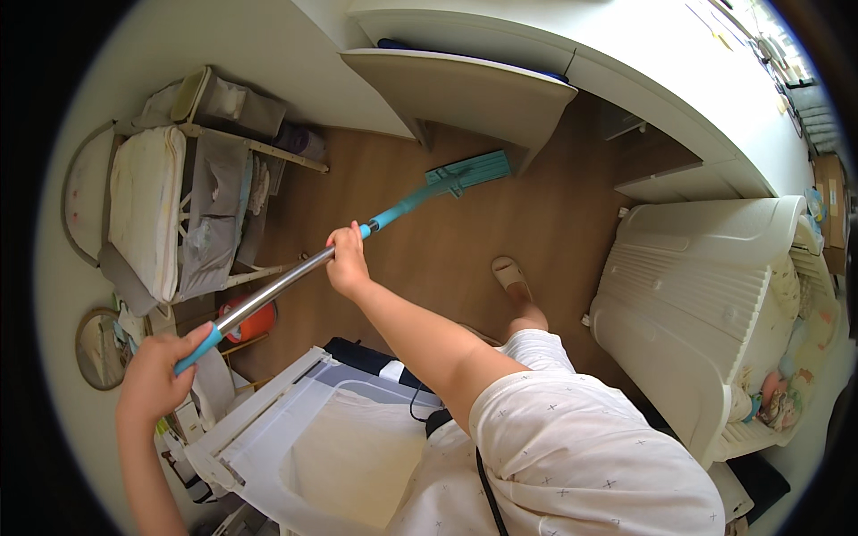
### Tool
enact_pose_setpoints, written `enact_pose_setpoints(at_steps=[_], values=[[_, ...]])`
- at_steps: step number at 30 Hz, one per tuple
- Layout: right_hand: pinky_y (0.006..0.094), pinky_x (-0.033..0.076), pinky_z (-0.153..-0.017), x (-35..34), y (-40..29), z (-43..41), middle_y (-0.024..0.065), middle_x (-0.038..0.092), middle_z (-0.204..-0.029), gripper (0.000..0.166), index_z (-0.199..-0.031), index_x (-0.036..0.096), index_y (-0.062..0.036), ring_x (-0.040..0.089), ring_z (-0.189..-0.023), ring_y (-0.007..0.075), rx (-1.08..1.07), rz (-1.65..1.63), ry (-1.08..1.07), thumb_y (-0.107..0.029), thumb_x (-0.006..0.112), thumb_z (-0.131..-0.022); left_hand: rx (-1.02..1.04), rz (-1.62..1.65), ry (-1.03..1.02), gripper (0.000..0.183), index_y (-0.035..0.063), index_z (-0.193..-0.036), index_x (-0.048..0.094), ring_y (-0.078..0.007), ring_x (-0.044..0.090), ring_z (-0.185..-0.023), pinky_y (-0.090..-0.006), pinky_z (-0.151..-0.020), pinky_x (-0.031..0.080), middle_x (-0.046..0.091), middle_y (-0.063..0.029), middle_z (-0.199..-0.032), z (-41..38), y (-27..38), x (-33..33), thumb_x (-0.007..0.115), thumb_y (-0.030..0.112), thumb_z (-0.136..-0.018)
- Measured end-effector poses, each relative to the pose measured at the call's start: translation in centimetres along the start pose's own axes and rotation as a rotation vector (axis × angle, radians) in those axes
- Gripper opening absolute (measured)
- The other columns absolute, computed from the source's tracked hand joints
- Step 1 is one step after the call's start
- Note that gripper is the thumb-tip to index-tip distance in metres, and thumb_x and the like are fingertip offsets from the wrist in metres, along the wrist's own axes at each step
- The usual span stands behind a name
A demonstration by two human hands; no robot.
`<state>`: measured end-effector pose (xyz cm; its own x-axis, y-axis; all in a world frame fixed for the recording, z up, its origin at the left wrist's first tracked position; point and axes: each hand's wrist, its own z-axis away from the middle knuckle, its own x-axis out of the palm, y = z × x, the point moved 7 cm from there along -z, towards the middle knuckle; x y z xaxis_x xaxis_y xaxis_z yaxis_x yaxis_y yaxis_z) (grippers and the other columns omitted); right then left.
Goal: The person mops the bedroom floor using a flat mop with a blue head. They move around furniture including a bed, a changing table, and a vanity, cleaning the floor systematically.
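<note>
A flat mop reaches across the view, with a shiny metal pole (278, 287) and a turquoise flat head (479, 169). The head lies on the wood-look floor (415, 268), below the front edge of a beige panel. My left hand (157, 372) is wrapped round the turquoise grip at the pole's top end, at lower left. Farther down, my right hand (348, 260) grasps the pole just above a turquoise collar (366, 231). A slippered foot (511, 273) stands on the floor right of the pole.
A changing table with a padded top (144, 214) and grey pockets stands at left, near an orange bucket (258, 321). A mesh-sided bassinet (315, 429) is close by me. To the right is a white plastic crib-like unit (677, 295). The beige panel (469, 90) overhangs the floor ahead.
</note>
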<state>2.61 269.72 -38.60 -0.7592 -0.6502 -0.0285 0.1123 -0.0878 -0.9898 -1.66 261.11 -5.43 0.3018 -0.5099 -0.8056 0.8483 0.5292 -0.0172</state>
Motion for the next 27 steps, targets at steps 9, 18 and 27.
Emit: enact_pose_setpoints(at_steps=[9, 18, 27], values=[[0.0401, 0.042, -0.077, 2.6, -1.2, 13.4, 0.0131, 0.056, -0.081, 0.014, -0.075, 0.055, -0.0057, 0.049, -0.086, 0.0316, -0.090, 0.250, -0.728, -0.013, 0.064, -0.068, -0.325, 0.431, -0.209, 0.052, 0.0065, -0.115, 0.055, -0.0143, 0.053, -0.060, -0.0263, -0.061, 0.045, 0.060, -0.0155, -0.073, 14.6, -1.6, 7.2, 0.063, 0.001, -0.064], [0.0415, 0.048, -0.068, -7.7, -4.5, 19.7, 0.0134, 0.061, -0.076, 0.015, -0.077, 0.063, -0.0081, 0.058, -0.081, 0.0315, -0.004, 0.587, -0.854, -0.016, 0.063, -0.065, -0.369, 0.831, -0.411, 0.049, 0.0043, -0.121, 0.051, -0.0082, 0.053, -0.071, -0.0221, -0.068, 0.044, 0.061, -0.0059, -0.079, 19.6, 5.0, 7.9, 0.061, 0.002, -0.073], [0.0392, 0.046, -0.067, -23.4, 2.5, 11.6, 0.0142, 0.060, -0.071, 0.017, -0.077, 0.062, -0.0081, 0.058, -0.076, 0.0323, -0.034, 0.972, -1.118, -0.015, 0.062, -0.061, -0.159, 1.358, -0.412, 0.050, 0.0064, -0.132, 0.038, -0.0055, 0.049, -0.072, -0.0213, -0.065, 0.042, 0.055, 0.0030, -0.083, 11.4, 16.9, 17.9, 0.054, 0.014, -0.086]])
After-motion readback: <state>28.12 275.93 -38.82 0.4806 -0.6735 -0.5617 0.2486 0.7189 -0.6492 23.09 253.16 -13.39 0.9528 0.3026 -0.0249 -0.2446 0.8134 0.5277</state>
